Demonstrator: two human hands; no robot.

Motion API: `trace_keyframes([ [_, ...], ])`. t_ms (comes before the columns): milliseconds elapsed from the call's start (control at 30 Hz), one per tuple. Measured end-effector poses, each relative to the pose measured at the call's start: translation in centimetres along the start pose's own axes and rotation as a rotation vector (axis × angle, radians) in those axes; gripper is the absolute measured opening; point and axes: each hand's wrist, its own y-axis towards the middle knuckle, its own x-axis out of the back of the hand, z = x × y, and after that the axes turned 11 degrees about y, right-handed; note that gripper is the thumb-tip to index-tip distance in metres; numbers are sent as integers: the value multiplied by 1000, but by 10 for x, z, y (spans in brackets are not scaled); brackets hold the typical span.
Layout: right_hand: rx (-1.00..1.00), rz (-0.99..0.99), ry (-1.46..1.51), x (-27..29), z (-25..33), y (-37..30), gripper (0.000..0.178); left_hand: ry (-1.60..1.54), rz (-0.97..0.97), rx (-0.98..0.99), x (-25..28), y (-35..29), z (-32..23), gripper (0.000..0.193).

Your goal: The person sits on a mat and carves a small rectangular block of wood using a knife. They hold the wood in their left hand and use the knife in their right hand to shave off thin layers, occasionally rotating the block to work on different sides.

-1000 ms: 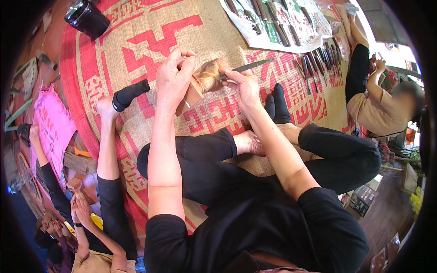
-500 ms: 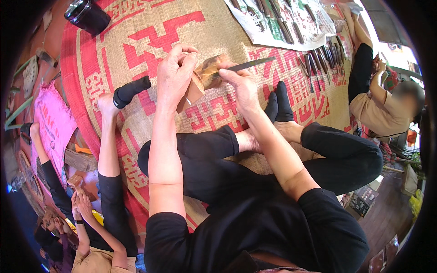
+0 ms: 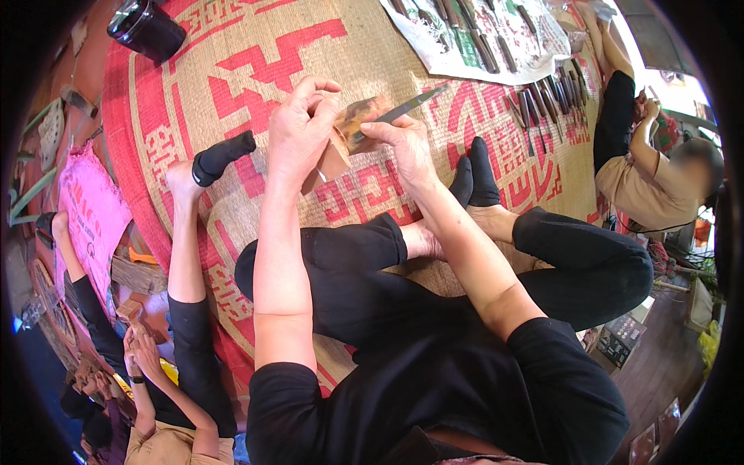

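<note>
Holding wood piece (image 3: 353,128), left hand (image 3: 298,132), right hand (image 3: 403,143) with chisel (image 3: 403,108)

Spread beneath both hands: round woven mat (image 3: 256,46), straw with red patterns. Beyond the right hand (image 3: 403,143), white sheet (image 3: 465,58) bearing chisels (image 3: 542,108). Far beyond the left hand (image 3: 298,136), black pouch (image 3: 147,27).

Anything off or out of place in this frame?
Nothing stands out. Left hand holds a small wood piece; right hand works it with a thin metal tool. Spare tools lie in tidy rows on the woven mat.
</note>
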Motion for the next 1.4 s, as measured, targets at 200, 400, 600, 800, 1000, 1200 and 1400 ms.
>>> trace_keyframes([
  [200,-74,-100,24,21,1,18,13,61,24,-12,1,-2,-8,17],
  [400,-45,49,-64,0,6,1,13,61,36,-22,1,-1,-3,18],
  [600,-32,-87,-12,31,6,19,14,108,69,-49,-2,-7,-6,16],
  [800,-35,-157,96,60,3,25,17,399,95,-378,-3,-7,-14,11],
  [1000,13,-27,96,47,-10,28,30,515,38,-515,-3,-3,-10,12],
  [1200,3,54,-36,33,-19,38,29,532,-449,-389,8,14,9,26],
  [1400,-119,-131,152,54,-32,42,30,50,-124,199,17,15,41,41],
])
